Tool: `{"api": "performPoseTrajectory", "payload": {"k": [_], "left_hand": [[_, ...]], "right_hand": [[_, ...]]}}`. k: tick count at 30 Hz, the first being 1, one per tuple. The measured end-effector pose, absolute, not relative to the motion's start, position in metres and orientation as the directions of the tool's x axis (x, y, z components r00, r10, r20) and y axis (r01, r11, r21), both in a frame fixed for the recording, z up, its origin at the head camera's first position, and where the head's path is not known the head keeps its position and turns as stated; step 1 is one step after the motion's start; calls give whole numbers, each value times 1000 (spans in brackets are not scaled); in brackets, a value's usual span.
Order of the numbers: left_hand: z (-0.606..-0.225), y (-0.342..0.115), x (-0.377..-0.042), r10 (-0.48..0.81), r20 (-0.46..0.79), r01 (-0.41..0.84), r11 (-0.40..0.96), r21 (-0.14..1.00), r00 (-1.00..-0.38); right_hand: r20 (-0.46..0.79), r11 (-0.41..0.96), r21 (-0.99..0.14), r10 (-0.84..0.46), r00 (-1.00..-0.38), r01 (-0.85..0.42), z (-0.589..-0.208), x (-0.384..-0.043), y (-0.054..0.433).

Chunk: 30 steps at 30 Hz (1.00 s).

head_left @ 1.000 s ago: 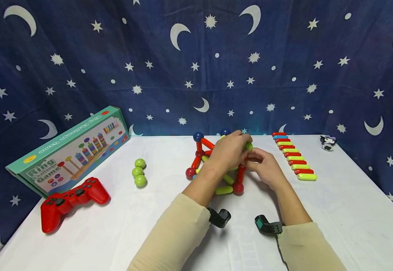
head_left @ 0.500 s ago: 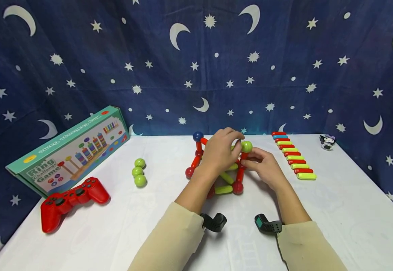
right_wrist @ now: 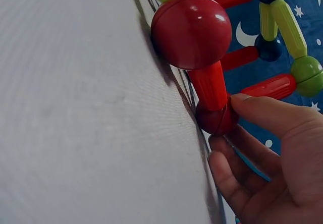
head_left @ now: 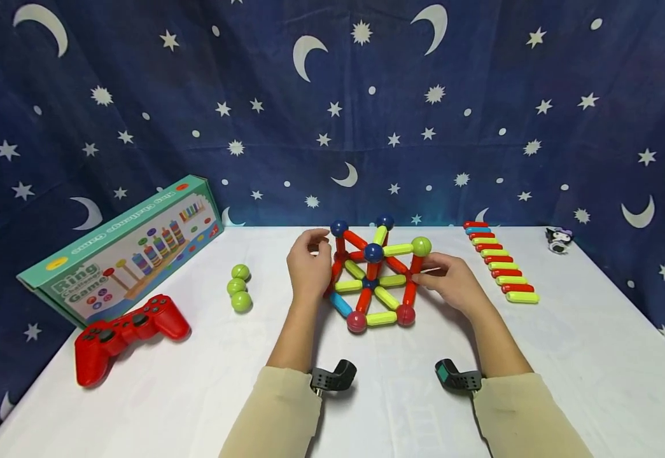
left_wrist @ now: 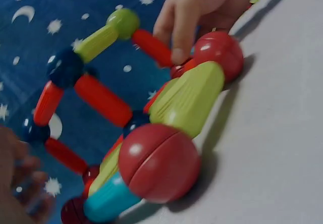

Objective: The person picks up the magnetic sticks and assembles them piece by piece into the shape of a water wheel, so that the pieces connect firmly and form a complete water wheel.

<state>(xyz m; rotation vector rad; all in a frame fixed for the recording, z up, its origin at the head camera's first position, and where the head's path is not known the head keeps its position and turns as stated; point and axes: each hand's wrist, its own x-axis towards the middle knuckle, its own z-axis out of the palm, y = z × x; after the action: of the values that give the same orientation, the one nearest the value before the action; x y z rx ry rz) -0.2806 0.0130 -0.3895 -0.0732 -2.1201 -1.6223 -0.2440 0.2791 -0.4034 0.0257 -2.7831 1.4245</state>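
A frame of magnetic rods and balls point(head_left: 388, 297) stands on the white table, in red, yellow-green and blue. Its upper tier carries dark blue balls and, at the right corner, a green ball point(head_left: 421, 246). My right hand point(head_left: 452, 283) pinches a red ball point(right_wrist: 217, 120) low on the right side, thumb on one side and fingertips on the other. Beside the left side of the frame is my left hand point(head_left: 310, 264), fingers loosely bent with nothing in them. In the left wrist view the left fingers point(left_wrist: 35, 188) look blurred, apart from the rods.
Three green balls point(head_left: 240, 301) lie left of the frame. A red game controller point(head_left: 132, 334) and a boxed ring game point(head_left: 126, 251) are farther left. At right, a row of several rods point(head_left: 498, 264) runs toward the back, with a small figurine point(head_left: 558, 240) beyond.
My left hand has left the green ball at the upper right corner and moved left to the frame's other side. The right hand has stayed at the lower right joint.
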Motion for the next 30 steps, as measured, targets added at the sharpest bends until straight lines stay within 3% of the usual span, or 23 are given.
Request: {"api": "performPoseTrajectory", "payload": {"k": [3, 5, 11, 20, 30], "left_hand": [[-400, 7, -285, -141, 207, 163, 273, 948, -968], [-404, 4, -287, -49, 143, 124, 279, 952, -989], [-407, -4, -291, 172, 116, 164, 301, 939, -978], [-408, -8, -292, 105, 142, 172, 391, 904, -984], [-411, -12, -289, 101, 185, 211, 443, 871, -977]], "right_hand": [[25, 636, -771, -18, -1000, -31, -401, -246, 278], [20, 658, -753, -17, -1000, -26, -400, -247, 276], [-11, 677, -736, -24, -1000, -8, -396, -247, 271], [-49, 683, -730, -26, -998, 18, -394, -247, 274], [-157, 607, -794, -177, -972, 17, -393, -241, 285]]}}
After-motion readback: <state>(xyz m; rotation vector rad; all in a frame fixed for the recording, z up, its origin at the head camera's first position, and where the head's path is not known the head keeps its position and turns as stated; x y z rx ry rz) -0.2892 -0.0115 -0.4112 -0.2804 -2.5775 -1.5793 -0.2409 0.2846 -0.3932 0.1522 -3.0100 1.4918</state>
